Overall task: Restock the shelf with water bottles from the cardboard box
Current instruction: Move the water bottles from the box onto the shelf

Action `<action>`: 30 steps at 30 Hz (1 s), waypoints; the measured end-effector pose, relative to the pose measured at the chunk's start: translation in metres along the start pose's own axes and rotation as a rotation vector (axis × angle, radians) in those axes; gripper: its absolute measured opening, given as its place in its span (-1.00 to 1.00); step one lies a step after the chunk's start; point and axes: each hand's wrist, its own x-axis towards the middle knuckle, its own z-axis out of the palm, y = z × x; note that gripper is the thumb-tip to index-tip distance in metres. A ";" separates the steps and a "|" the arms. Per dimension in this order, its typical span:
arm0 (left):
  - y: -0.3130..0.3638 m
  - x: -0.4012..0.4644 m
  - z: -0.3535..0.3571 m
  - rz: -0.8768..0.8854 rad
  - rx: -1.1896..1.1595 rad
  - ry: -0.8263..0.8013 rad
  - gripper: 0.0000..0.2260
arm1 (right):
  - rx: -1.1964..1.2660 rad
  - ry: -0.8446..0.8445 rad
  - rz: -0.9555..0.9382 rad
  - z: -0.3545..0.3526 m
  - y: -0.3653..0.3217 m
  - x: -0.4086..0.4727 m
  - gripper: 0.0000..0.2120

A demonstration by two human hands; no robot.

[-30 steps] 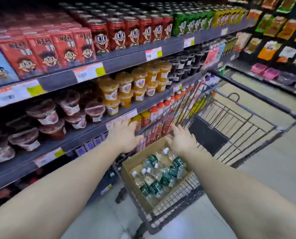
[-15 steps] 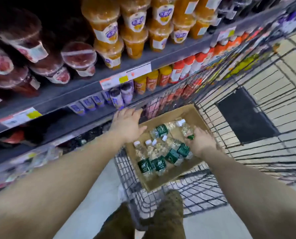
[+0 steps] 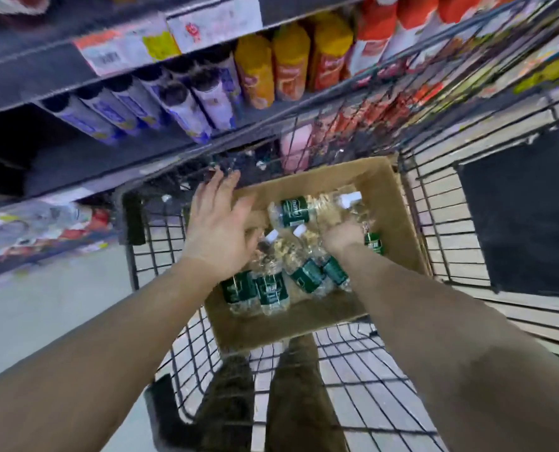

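My left hand (image 3: 217,230) hovers spread and empty over the cardboard box (image 3: 389,197) in the cart (image 3: 441,223). My right hand (image 3: 343,236) reaches among the water bottles (image 3: 292,210); its grip is hidden. They look light, slick and crushable, so I'd grasp mid-label.

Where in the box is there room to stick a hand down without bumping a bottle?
Bare cardboard shows along the cardboard box's near wall, below the water bottles, and at the far-left corner under the left hand. The middle is crowded, where the right hand reaches.
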 end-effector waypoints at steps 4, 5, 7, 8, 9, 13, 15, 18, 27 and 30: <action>-0.008 -0.004 0.023 -0.041 -0.011 -0.066 -0.46 | 0.516 -0.010 0.152 0.022 -0.011 0.033 -0.32; -0.010 -0.005 0.028 -0.042 -0.006 -0.069 -0.47 | 0.606 -0.009 0.182 0.026 -0.012 0.039 -0.29; -0.012 -0.008 0.036 -0.048 0.001 -0.078 -0.46 | 0.675 -0.005 0.215 0.033 -0.013 0.049 -0.28; -0.013 -0.008 0.038 -0.053 0.003 -0.088 -0.45 | 0.693 0.004 0.227 0.036 -0.014 0.051 -0.26; -0.014 -0.009 0.041 -0.058 0.006 -0.095 -0.44 | 0.715 0.012 0.245 0.038 -0.015 0.051 -0.23; -0.014 -0.012 0.044 -0.062 0.003 -0.104 -0.45 | 0.921 0.009 0.267 0.045 -0.007 0.055 -0.10; -0.010 -0.013 0.042 -0.063 -0.018 -0.107 -0.45 | 1.000 -0.015 0.235 0.042 -0.005 0.048 -0.08; -0.002 -0.015 0.036 -0.052 -0.099 -0.124 -0.41 | 0.938 0.016 0.061 0.030 0.000 0.031 -0.33; 0.030 -0.009 0.019 -0.336 -0.846 -0.398 -0.28 | 0.672 -0.545 -0.410 -0.035 0.002 -0.027 -0.28; 0.025 -0.020 0.020 -0.427 -0.912 -0.383 -0.43 | 0.015 -0.327 -0.378 -0.030 0.026 0.000 -0.30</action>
